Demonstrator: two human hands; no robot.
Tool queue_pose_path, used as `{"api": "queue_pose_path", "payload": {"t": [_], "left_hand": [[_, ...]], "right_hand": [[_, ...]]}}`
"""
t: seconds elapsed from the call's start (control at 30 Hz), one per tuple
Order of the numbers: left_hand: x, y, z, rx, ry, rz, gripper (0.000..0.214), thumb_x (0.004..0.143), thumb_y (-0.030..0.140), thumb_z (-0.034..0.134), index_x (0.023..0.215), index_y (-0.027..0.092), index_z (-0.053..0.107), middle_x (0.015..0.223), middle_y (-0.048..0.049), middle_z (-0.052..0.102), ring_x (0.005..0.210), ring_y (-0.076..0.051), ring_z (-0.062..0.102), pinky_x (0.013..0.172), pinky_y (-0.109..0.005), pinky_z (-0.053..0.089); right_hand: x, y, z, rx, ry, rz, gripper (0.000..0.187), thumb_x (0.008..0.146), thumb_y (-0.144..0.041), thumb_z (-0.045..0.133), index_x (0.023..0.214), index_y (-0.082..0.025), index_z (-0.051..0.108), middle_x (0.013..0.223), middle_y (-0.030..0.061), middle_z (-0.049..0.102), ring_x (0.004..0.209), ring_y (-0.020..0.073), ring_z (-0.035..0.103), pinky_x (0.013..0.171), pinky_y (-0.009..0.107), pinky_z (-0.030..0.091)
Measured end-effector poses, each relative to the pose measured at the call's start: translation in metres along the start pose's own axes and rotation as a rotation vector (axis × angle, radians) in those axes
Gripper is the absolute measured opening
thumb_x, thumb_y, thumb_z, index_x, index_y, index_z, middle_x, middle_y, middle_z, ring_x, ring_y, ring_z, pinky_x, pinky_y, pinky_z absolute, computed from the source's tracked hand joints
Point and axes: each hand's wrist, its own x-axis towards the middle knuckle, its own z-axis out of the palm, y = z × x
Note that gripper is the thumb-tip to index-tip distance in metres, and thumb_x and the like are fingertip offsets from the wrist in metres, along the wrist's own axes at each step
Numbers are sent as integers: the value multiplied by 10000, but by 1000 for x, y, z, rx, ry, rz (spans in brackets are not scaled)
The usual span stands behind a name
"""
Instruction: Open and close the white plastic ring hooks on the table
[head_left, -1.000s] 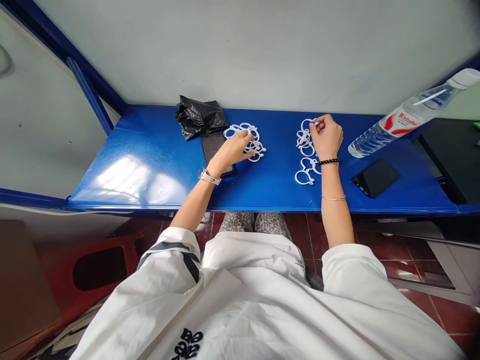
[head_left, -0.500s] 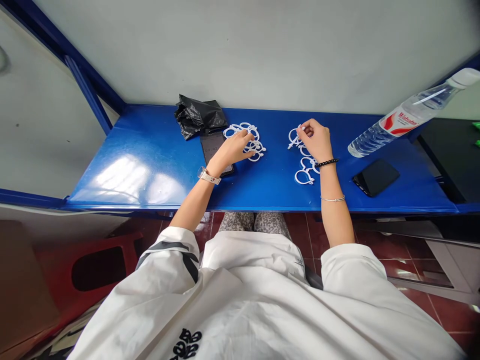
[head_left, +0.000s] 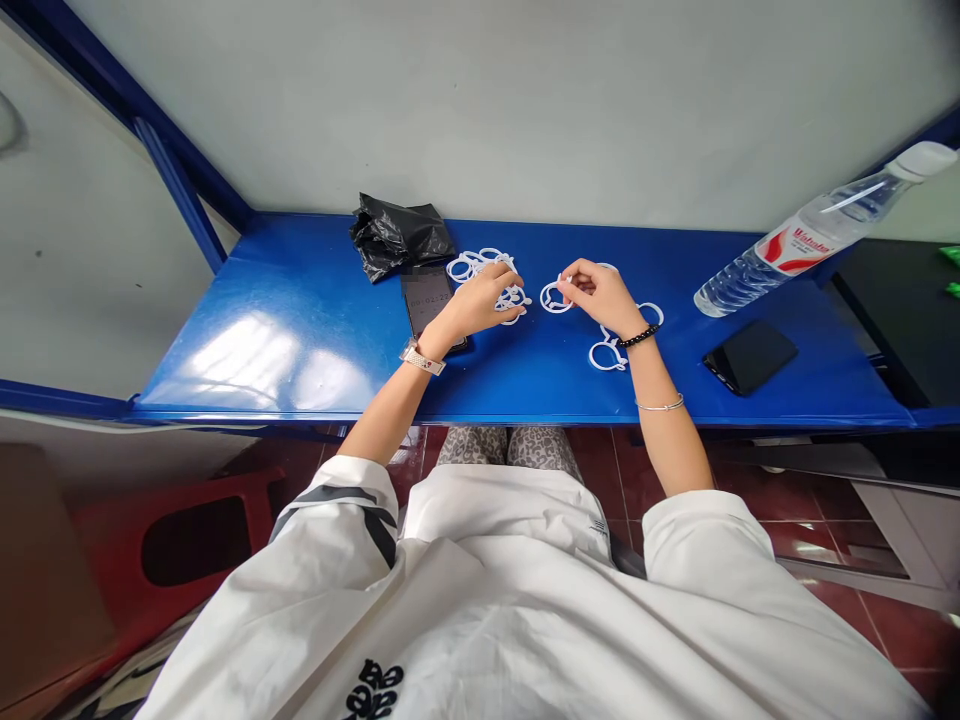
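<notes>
A cluster of white plastic rings [head_left: 480, 270] lies on the blue table [head_left: 300, 330], left of centre. My left hand [head_left: 480, 300] rests on that cluster, fingers curled over the rings nearest me. My right hand [head_left: 600, 292] pinches a single white ring [head_left: 555, 297] and holds it just right of the cluster. More white rings [head_left: 611, 352] lie beside and under my right wrist.
A crumpled black plastic bag [head_left: 399, 238] sits at the back, a phone [head_left: 427, 295] lies under my left wrist. Another black phone [head_left: 750, 355] and a lying water bottle [head_left: 817, 235] are at the right. A red stool [head_left: 195, 530] stands below left.
My right hand has carried one white ring leftward from the right pile toward the left cluster. My left hand has curled its fingers more over the cluster.
</notes>
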Motion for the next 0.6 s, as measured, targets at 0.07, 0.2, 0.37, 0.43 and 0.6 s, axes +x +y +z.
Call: {"api": "queue_pose_path", "payload": {"t": [0.07, 0.2, 0.37, 0.43, 0.6], "left_hand": [[0, 0, 0, 1, -3, 0, 304, 955, 287, 638, 1236, 172, 650, 1296, -158, 661, 1216, -309, 638, 1076, -466, 517], [1, 1, 0, -8, 10, 7, 261, 975, 271, 610, 1197, 145, 664, 1249, -168, 669, 1180, -298, 649, 1055, -442, 520], [1, 1, -2, -2, 61, 2, 242, 1010, 281, 540, 1179, 168, 671, 1195, -149, 681, 1141, -284, 652, 996, -423, 535], [1, 1, -3, 5, 70, -4, 246, 1017, 285, 521, 1172, 173, 675, 1182, -143, 684, 1136, -283, 650, 990, -423, 533], [1, -1, -1, 13, 84, 8, 243, 1016, 269, 504, 1137, 163, 686, 1150, -145, 691, 1111, -282, 646, 972, -416, 521]], "right_hand": [[1, 3, 0, -13, -1, 4, 166, 928, -409, 613, 887, -248, 610, 792, 27, 718, 761, 225, 688, 805, 386, 563], [2, 5, 0, -34, -30, 19, 161, 935, -406, 607, 904, -249, 616, 785, 31, 722, 747, 228, 679, 789, 383, 557], [1, 6, 3, -78, -79, -4, 162, 942, -399, 597, 921, -244, 636, 872, 50, 742, 807, 231, 680, 769, 358, 540], [2, 8, 5, -116, -77, -16, 156, 941, -384, 599, 925, -236, 645, 935, 65, 753, 836, 233, 680, 770, 351, 530], [5, 15, 9, -217, -95, 10, 128, 953, -333, 595, 921, -219, 644, 960, 75, 756, 803, 221, 672, 737, 324, 490]]}}
